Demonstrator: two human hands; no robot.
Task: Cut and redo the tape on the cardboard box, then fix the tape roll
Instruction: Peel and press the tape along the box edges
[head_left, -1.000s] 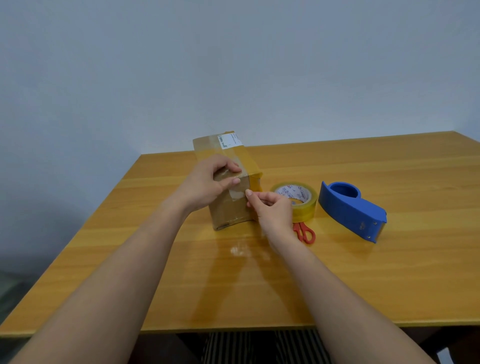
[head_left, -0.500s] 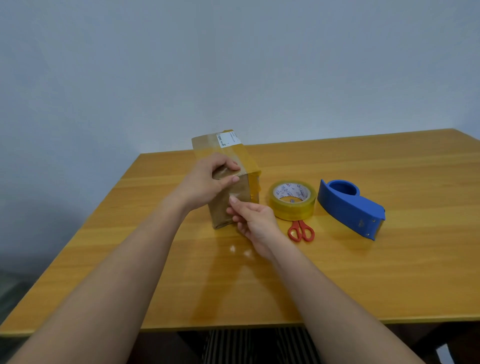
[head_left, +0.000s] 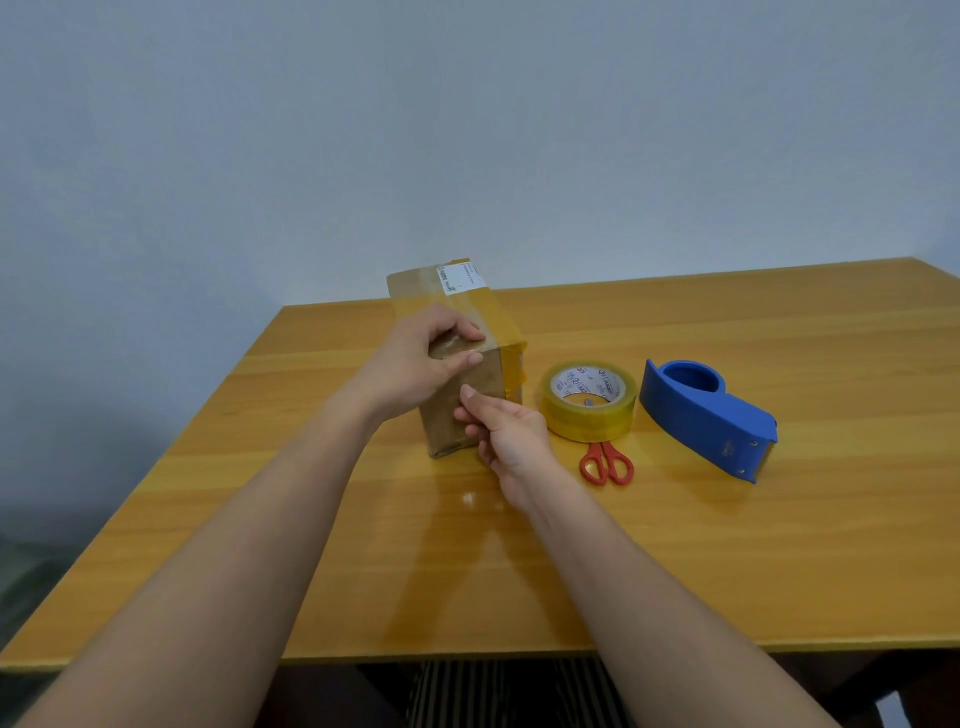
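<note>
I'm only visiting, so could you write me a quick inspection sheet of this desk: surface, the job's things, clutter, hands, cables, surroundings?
Surface: wooden table, glossy, with a light reflection near the front.
Job's things: cardboard box upright, yellowish tape over its top and right side; tape roll lying flat to its right; blue tape dispenser empty, further right; red-handled scissors partly under the roll.
Clutter: nothing seen.
Hands: left hand grips the box's top near edge; right hand presses fingers on the box's front face.
Cables: nothing seen.
Surroundings: plain grey wall.
</note>
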